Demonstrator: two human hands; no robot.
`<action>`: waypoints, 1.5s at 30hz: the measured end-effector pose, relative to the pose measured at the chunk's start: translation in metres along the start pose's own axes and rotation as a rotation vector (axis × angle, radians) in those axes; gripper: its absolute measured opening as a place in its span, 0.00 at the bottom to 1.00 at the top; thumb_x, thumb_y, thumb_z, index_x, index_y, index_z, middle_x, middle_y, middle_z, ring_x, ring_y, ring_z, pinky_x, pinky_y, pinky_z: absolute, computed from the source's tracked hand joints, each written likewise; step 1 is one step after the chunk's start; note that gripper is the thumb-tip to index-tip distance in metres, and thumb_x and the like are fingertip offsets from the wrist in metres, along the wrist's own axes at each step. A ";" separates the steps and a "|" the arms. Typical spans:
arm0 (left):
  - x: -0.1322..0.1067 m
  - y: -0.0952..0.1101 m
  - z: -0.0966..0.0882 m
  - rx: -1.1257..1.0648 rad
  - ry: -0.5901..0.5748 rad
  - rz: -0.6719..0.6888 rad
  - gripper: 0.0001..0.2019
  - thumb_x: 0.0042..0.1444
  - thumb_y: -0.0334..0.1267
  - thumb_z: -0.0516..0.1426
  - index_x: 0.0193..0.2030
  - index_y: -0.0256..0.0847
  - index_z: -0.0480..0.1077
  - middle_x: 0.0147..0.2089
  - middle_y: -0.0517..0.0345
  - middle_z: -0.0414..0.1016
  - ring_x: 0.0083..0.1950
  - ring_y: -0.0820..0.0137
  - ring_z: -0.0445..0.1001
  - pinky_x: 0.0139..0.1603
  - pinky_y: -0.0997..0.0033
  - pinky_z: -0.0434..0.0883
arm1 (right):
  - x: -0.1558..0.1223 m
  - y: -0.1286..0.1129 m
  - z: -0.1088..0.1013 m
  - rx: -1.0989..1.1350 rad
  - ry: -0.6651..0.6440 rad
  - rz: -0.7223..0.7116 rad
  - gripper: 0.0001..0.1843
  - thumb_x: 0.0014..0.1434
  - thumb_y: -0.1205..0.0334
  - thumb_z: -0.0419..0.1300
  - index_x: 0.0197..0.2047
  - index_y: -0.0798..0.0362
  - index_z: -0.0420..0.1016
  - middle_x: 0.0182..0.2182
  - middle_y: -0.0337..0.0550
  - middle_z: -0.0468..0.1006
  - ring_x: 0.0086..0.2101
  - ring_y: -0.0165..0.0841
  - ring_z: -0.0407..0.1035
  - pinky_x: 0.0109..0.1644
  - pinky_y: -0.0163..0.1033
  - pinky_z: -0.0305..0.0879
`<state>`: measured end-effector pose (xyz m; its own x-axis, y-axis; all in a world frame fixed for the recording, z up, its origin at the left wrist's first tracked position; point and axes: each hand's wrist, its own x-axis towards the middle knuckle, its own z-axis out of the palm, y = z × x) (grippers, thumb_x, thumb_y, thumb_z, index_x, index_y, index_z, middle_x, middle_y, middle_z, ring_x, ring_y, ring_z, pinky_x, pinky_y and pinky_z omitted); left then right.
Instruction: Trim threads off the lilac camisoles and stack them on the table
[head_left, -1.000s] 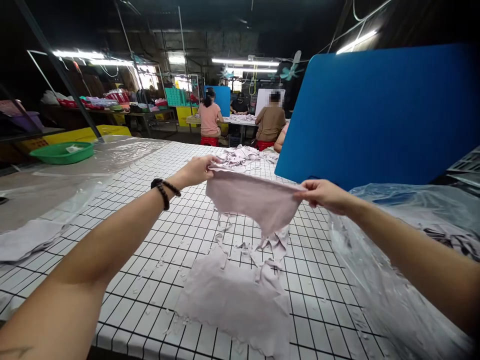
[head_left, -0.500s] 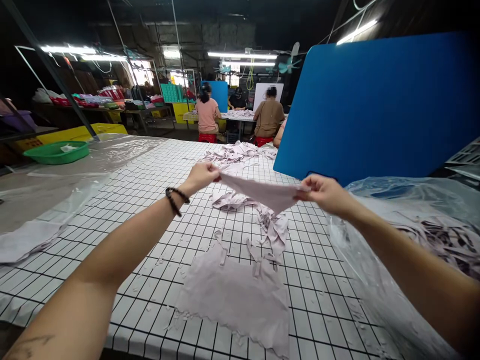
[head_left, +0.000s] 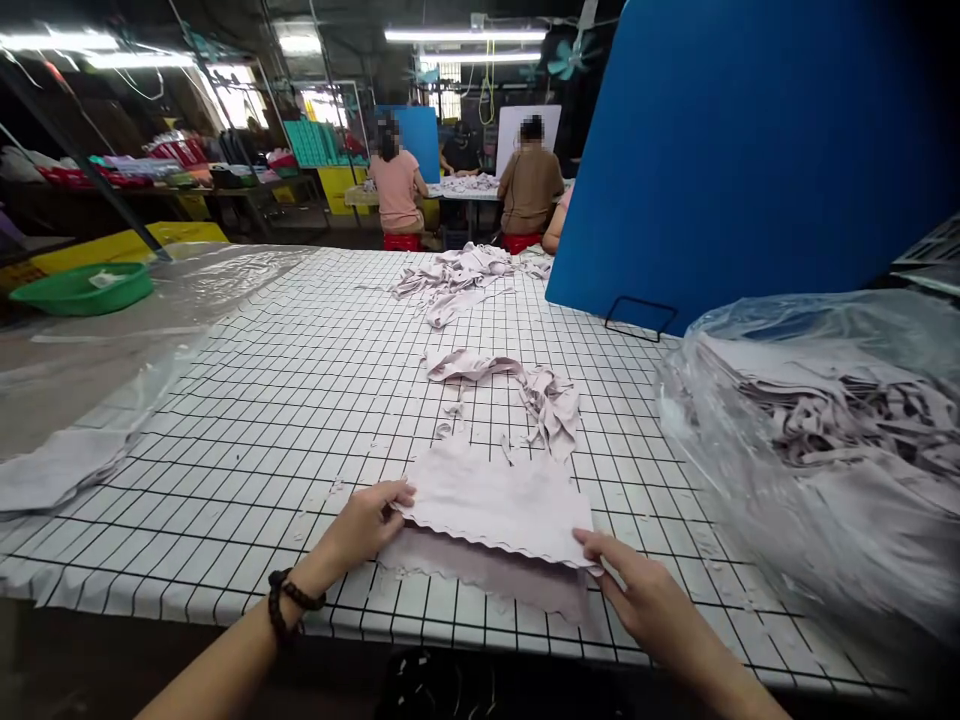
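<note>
My left hand point(head_left: 366, 525) pinches one corner of the scalloped hem of a pale lilac camisole point(head_left: 495, 500) near the table's front. At the other end of that hem, my right hand point(head_left: 634, 580) grips the right corner between thumb and fingers. The hem is raised a little and runs between both hands. Beneath it lies another pale lilac layer point(head_left: 487, 577), its wavy edge showing towards me; whether it is a separate camisole, I cannot tell. Just beyond, crumpled lilac fabric point(head_left: 551, 405) rests on the grid-patterned tablecloth point(head_left: 285, 420).
A clear plastic bag point(head_left: 697, 440) of folded lilac garments stands at the right. Behind it rises a large blue panel point(head_left: 735, 170) by a black wire stand point(head_left: 641, 318). More fabric point(head_left: 465, 270) heaps at the far edge. A green basin point(head_left: 82, 290) sits left. Several people work beyond.
Both hands have come down and towards me from holding a stretched lilac piece in the air. They now hold a hem low over the table, above the lower layer. The view has tilted down.
</note>
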<state>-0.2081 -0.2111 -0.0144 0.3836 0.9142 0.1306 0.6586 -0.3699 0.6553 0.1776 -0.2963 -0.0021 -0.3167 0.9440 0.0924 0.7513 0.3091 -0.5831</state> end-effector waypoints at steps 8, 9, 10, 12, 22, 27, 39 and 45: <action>-0.038 -0.007 0.013 0.168 0.065 0.117 0.14 0.55 0.31 0.49 0.43 0.42 0.73 0.57 0.56 0.72 0.63 0.65 0.65 0.60 0.60 0.68 | -0.028 -0.006 0.035 -0.208 0.081 -0.146 0.12 0.61 0.70 0.48 0.43 0.50 0.69 0.51 0.47 0.74 0.52 0.39 0.68 0.57 0.49 0.66; -0.040 -0.006 0.014 0.178 0.076 0.122 0.14 0.56 0.30 0.49 0.44 0.43 0.74 0.57 0.56 0.72 0.63 0.65 0.64 0.61 0.59 0.68 | -0.029 -0.005 0.038 -0.236 0.098 -0.160 0.12 0.61 0.70 0.48 0.43 0.50 0.69 0.52 0.47 0.74 0.52 0.39 0.68 0.57 0.50 0.66; -0.042 -0.006 0.014 0.193 0.086 0.132 0.15 0.56 0.30 0.49 0.44 0.42 0.74 0.57 0.56 0.71 0.63 0.65 0.64 0.62 0.58 0.67 | -0.030 -0.004 0.041 -0.261 0.114 -0.173 0.12 0.62 0.70 0.48 0.44 0.50 0.69 0.52 0.47 0.74 0.52 0.40 0.68 0.58 0.51 0.65; -0.045 -0.006 0.015 0.230 0.103 0.162 0.16 0.55 0.29 0.49 0.45 0.42 0.74 0.57 0.56 0.71 0.63 0.65 0.64 0.64 0.55 0.64 | -0.031 -0.003 0.044 -0.302 0.137 -0.188 0.13 0.62 0.70 0.48 0.45 0.50 0.69 0.52 0.47 0.73 0.53 0.41 0.67 0.58 0.52 0.65; -0.059 0.005 0.021 0.312 0.178 0.177 0.17 0.53 0.30 0.51 0.48 0.38 0.74 0.56 0.51 0.72 0.60 0.63 0.68 0.61 0.58 0.67 | -0.029 -0.010 0.035 -0.289 0.144 -0.188 0.12 0.63 0.69 0.48 0.41 0.50 0.73 0.50 0.47 0.75 0.51 0.40 0.68 0.55 0.49 0.67; -0.068 0.007 0.029 0.274 0.239 0.173 0.15 0.55 0.33 0.52 0.49 0.39 0.71 0.56 0.49 0.72 0.60 0.64 0.67 0.62 0.58 0.66 | -0.026 -0.006 0.032 -0.291 0.135 -0.234 0.12 0.62 0.69 0.49 0.42 0.51 0.73 0.50 0.47 0.75 0.50 0.40 0.69 0.55 0.50 0.66; -0.054 0.008 0.000 0.387 0.009 0.114 0.12 0.58 0.33 0.53 0.47 0.43 0.73 0.48 0.53 0.76 0.48 0.67 0.74 0.50 0.66 0.73 | -0.029 0.009 0.039 -0.238 0.165 -0.251 0.10 0.62 0.64 0.51 0.43 0.49 0.72 0.50 0.47 0.75 0.50 0.43 0.69 0.53 0.51 0.68; -0.048 0.009 -0.004 0.661 -0.118 0.248 0.10 0.58 0.28 0.53 0.45 0.40 0.71 0.45 0.51 0.76 0.45 0.64 0.74 0.41 0.67 0.74 | -0.028 0.012 0.037 -0.237 0.167 -0.260 0.11 0.61 0.64 0.51 0.43 0.49 0.73 0.50 0.47 0.75 0.50 0.42 0.69 0.54 0.50 0.68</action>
<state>-0.2230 -0.2579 -0.0120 0.6160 0.7799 0.1111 0.7829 -0.6217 0.0239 0.1739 -0.3237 -0.0415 -0.4299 0.8306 0.3540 0.7776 0.5398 -0.3224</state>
